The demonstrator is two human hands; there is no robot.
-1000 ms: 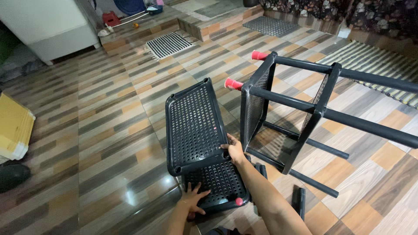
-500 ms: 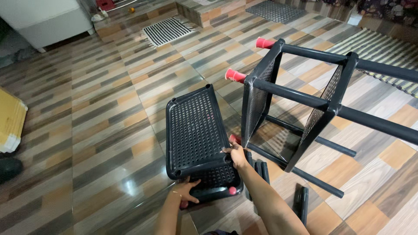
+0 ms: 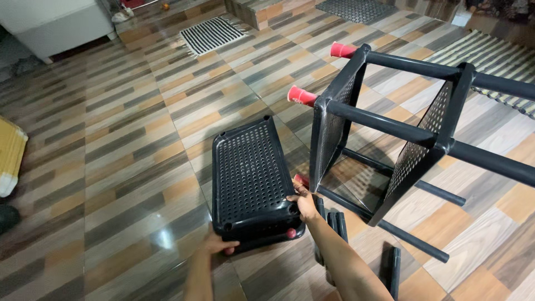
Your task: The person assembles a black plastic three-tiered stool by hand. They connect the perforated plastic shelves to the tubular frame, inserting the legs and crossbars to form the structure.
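A black perforated plastic shelf tray (image 3: pixel 248 167) lies on the tiled floor, stacked on another of the same kind. My left hand (image 3: pixel 218 243) grips its near left corner. My right hand (image 3: pixel 304 202) holds its near right corner, next to a small red cap (image 3: pixel 291 233). To the right lies a partly assembled black shelf rack (image 3: pixel 390 134) on its side, with black poles and two red-capped feet (image 3: pixel 301 96).
Loose black poles (image 3: pixel 393 270) lie on the floor near my right arm. A striped mat (image 3: pixel 210 34) and a white cabinet (image 3: pixel 53 22) are at the far side, a yellow object (image 3: pixel 8 159) at the left edge, a striped rug (image 3: pixel 490 56) at the far right.
My view has shifted closer and down. Both hands have slid onto the near corners of the tray, the left one moving left off its top.
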